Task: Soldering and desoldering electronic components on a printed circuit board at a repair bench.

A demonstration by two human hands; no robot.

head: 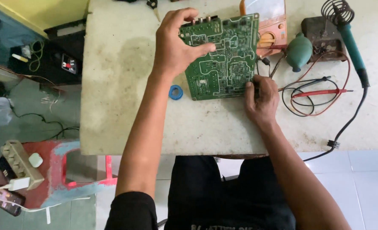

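Green circuit board (223,57) sits solder side up on the counter (121,85), near the far edge at centre. Long axis runs roughly near-to-far, tilted slightly clockwise; the end with the connector jacks points away from me, toward the far edge.

My left hand (176,42) is clamped on the board's far-left corner, fingers over the top edge and thumb laid across the traces. My right hand (261,100) is at the near-right corner, pinching a black probe (257,87) with its tip down at the board's right edge.

A blue tape roll (175,92) lies just beside the board's near-left corner. An orange multimeter (269,30) is partly under the far-right corner. A teal desoldering bulb (299,51), a red probe lead (320,91) and a soldering iron (352,51) on its stand are off to the right.
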